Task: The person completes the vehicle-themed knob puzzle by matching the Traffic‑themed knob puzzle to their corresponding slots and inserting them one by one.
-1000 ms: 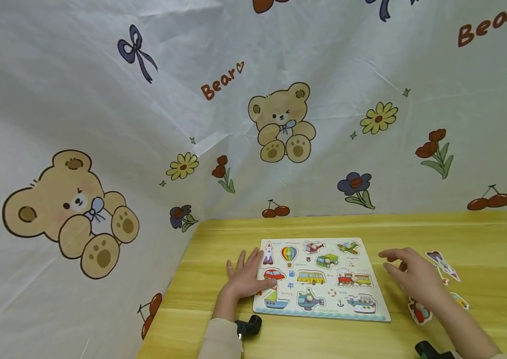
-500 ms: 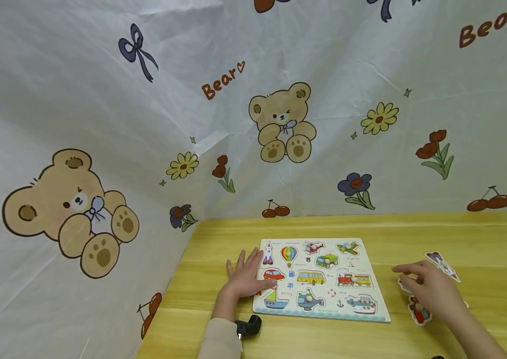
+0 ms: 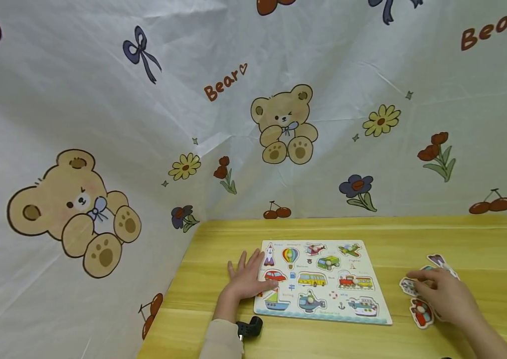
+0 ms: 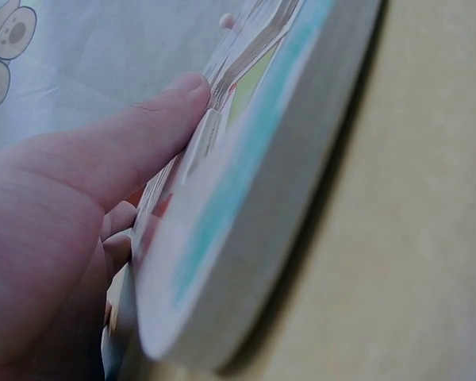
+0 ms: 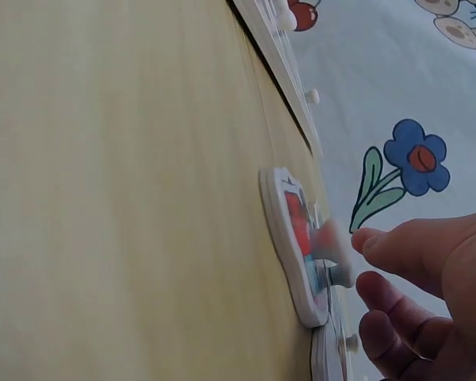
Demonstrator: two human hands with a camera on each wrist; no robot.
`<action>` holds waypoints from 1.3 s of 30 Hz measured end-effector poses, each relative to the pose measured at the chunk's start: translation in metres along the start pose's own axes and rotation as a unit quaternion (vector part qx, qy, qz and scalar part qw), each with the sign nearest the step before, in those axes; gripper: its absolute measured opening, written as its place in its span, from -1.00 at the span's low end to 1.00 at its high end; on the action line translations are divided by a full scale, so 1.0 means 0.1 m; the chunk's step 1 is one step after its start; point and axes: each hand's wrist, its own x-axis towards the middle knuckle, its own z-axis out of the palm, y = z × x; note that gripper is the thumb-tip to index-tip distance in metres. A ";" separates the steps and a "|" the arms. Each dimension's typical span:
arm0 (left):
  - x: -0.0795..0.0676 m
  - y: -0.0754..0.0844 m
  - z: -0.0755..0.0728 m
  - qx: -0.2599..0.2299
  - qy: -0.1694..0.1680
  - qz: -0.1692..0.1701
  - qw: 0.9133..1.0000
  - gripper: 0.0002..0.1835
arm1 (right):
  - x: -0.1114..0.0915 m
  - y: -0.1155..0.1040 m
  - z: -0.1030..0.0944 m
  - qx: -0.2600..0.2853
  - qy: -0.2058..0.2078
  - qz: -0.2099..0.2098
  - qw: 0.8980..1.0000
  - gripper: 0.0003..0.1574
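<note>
A white peg puzzle board (image 3: 333, 285) with several vehicle pictures lies on the table. My left hand (image 3: 245, 284) rests at its left edge, fingers spread and thumb lying on the face, also seen in the left wrist view. Over loose puzzle pieces to the right of the board is my right hand (image 3: 448, 294), fingers loosely bent. A piece with a red picture (image 3: 422, 313) lies just below it, a grey-and-white piece (image 3: 408, 286) by its fingertips, and a rocket piece (image 3: 437, 260) behind it. In the right wrist view, the thumb and fingers stand apart from the knobbed red piece (image 5: 297, 238).
The wooden table (image 3: 325, 344) reaches back to a white cloth (image 3: 235, 199) printed with bears and flowers, which also hangs on the left. A black wrist camera (image 3: 251, 326) sits on the left wrist, close to the board's front corner.
My right hand has moved right and down, away from the board and over the loose pieces. The left hand stays on the board's edge. The head view has shifted slightly.
</note>
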 end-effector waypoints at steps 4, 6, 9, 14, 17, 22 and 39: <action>0.00 -0.01 0.00 0.000 -0.001 -0.001 1.000 0.09 | 0.02 0.04 0.00 -0.007 -0.016 0.000 1.000 -0.72; 0.01 -0.01 0.01 0.002 -0.002 -0.004 1.000 0.08 | 0.04 0.05 0.00 -0.013 -0.024 0.002 1.000 -0.73; 0.01 -0.02 0.02 0.003 -0.005 -0.007 1.000 0.07 | 0.05 0.08 0.02 -0.014 -0.030 0.004 0.999 -0.73; 0.02 -0.01 0.02 0.006 -0.005 -0.007 1.000 0.07 | 0.05 0.12 0.04 -0.014 -0.020 -0.001 1.000 -0.74; 0.02 -0.01 0.01 0.009 -0.003 -0.005 1.000 0.08 | 0.04 0.12 0.04 -0.012 -0.019 0.000 1.000 -0.73; 0.01 -0.01 0.01 0.004 -0.001 -0.004 1.000 0.09 | 0.02 0.11 0.05 -0.002 -0.020 0.003 1.000 -0.69; 0.02 -0.02 0.01 0.004 -0.002 -0.004 1.000 0.08 | 0.02 0.08 0.05 0.010 -0.026 0.015 0.999 -0.59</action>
